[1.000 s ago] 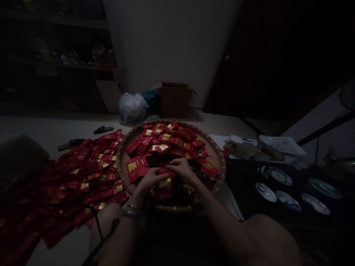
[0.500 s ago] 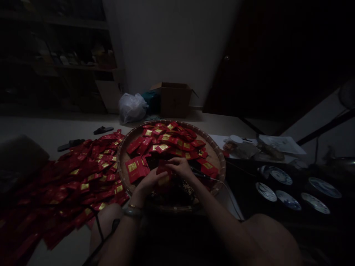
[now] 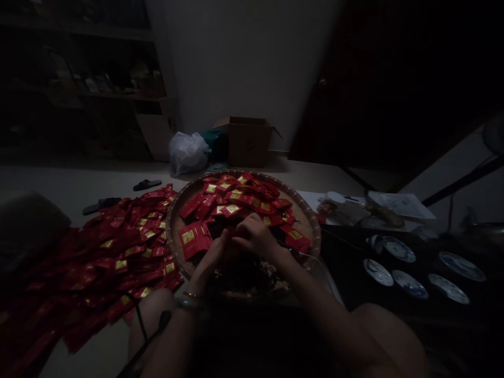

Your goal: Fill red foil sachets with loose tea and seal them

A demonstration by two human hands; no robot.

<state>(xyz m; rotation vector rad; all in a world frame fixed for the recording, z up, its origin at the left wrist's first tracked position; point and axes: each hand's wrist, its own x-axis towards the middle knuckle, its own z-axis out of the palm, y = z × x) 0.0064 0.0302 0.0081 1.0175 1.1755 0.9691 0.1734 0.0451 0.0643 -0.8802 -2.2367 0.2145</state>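
Over the front of a round bamboo tray (image 3: 317, 231), my left hand (image 3: 213, 254) pinches the left side of a small red packet (image 3: 231, 248). Curled fingers of my right hand (image 3: 256, 237) grip the packet's upper right, hiding much of it. Below the hands lies a dark, loose heap (image 3: 246, 275) with pale bits, too dim to name. Red packets with gold labels (image 3: 236, 198) pile up at the tray's back. A larger red packet (image 3: 195, 239) lies by my left hand. Beside my right wrist is a dark stick-shaped tool (image 3: 289, 248) with a white cable.
Many red packets (image 3: 129, 247) cover the floor at left, near dark slippers (image 3: 147, 185). Behind the tray stand a white plastic bag (image 3: 189, 153) and an open cardboard box (image 3: 250, 143). On the dark table at right are several patterned dishes (image 3: 398, 249) and papers (image 3: 400, 205).
My right hand's fingers have curled in over the packet's top and drawn closer to my left hand. The packet has tilted, and its gold label no longer shows. The tray has not moved.
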